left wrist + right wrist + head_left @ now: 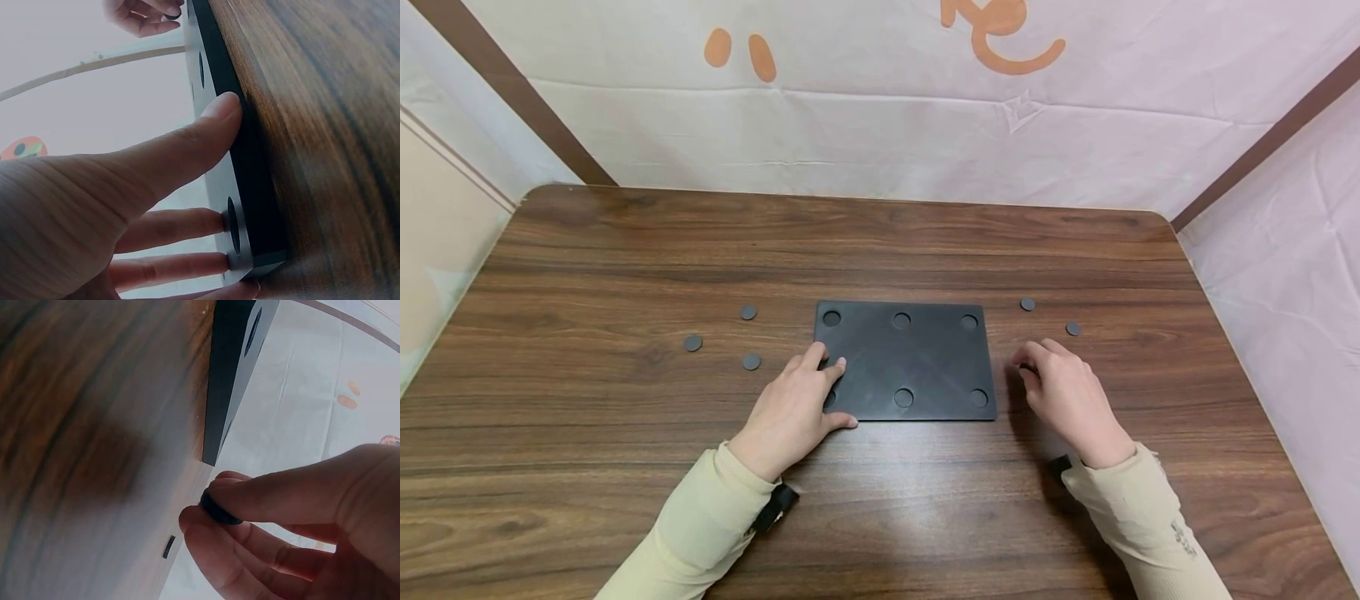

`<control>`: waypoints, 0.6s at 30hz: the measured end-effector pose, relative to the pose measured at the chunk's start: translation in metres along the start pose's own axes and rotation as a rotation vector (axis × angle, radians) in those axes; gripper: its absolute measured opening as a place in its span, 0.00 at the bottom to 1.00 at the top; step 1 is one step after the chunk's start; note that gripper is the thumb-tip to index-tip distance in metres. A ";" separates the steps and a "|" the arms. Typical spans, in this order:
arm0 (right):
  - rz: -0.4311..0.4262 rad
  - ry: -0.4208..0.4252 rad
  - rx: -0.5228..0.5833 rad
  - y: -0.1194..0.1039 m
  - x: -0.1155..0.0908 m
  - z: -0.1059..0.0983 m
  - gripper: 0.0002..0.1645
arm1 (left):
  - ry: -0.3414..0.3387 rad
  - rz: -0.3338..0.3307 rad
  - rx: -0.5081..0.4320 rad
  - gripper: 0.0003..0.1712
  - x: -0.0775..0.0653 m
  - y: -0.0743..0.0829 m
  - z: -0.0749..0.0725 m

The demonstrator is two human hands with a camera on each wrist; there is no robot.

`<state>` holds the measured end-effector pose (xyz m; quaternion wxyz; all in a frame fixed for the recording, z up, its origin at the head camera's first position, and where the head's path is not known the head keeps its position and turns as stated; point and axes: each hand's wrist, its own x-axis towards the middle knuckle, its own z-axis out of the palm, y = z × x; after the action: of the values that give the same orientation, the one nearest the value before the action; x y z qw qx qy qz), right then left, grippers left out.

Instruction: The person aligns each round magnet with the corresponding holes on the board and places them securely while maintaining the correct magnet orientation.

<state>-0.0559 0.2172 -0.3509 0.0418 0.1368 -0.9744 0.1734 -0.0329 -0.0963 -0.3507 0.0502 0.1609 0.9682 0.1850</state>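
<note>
A dark rectangular plate (917, 358) with several round recesses lies flat on the table. My left hand (793, 408) rests at its near left corner. In the left wrist view, the thumb (219, 112) touches the plate's near edge and the other fingers reach over to its left end, fairly straight. To the right of the plate, my right hand (1067, 396) is held just above the table. It pinches a small dark disc (219, 509) between thumb and fingers, apart from the plate. Two more discs (1027, 304) (1072, 329) lie beyond this hand.
Three loose discs lie left of the plate: one far (748, 312), one at the outer left (692, 342), one nearer (751, 362). The wood-grain table (625, 467) has a pale printed cloth (865, 133) hanging behind its far edge.
</note>
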 end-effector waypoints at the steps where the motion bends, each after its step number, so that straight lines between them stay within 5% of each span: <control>1: 0.001 0.002 -0.001 -0.001 0.001 0.000 0.09 | -0.002 -0.001 0.000 0.40 0.000 0.000 0.000; 18: -0.071 0.045 0.024 -0.007 0.008 0.005 0.09 | 0.011 0.000 -0.002 0.41 -0.001 0.001 0.000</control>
<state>-0.0619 0.2074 -0.3526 0.0682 0.1677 -0.9656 0.1867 -0.0316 -0.0960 -0.3499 0.0452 0.1597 0.9682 0.1870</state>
